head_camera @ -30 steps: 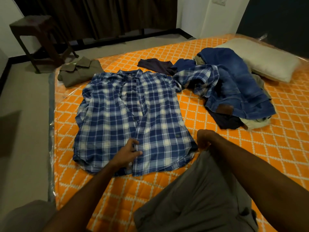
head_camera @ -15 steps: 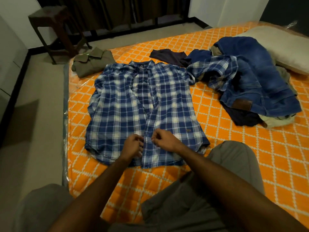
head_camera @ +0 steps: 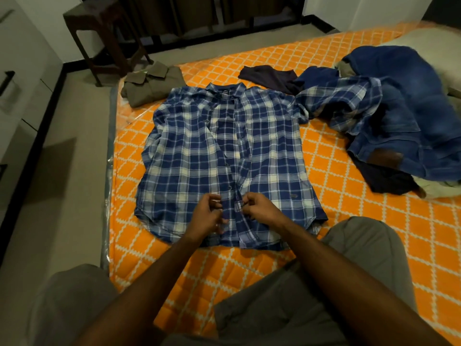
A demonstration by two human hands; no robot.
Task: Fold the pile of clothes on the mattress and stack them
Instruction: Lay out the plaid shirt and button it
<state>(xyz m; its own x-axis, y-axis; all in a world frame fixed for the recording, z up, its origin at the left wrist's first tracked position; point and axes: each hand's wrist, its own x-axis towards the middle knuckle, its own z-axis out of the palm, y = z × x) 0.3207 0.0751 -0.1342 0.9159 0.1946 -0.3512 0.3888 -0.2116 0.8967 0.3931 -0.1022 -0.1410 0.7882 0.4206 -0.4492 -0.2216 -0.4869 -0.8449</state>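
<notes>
A blue and white plaid shirt [head_camera: 199, 151] lies spread front-up on the orange mattress [head_camera: 324, 191], its collar away from me and one sleeve trailing right into the pile. My left hand [head_camera: 208, 216] and my right hand [head_camera: 259, 208] sit close together at the shirt's lower front opening, each pinching an edge of the placket with curled fingers. A folded olive shirt [head_camera: 152, 83] rests at the mattress's far left corner. The unfolded pile [head_camera: 399, 116] at the right holds blue jeans, a dark garment and pale clothes.
A dark top [head_camera: 267, 74] lies beyond the shirt's collar. A pillow [head_camera: 409, 39] sits behind the pile. A wooden stool [head_camera: 99, 28] stands on the floor past the mattress's corner. White drawers [head_camera: 22, 78] line the left wall. My grey-clad knees frame the near edge.
My right hand came from my knee to the shirt's front opening and now pinches it beside the left hand. The view tilted down and moved closer.
</notes>
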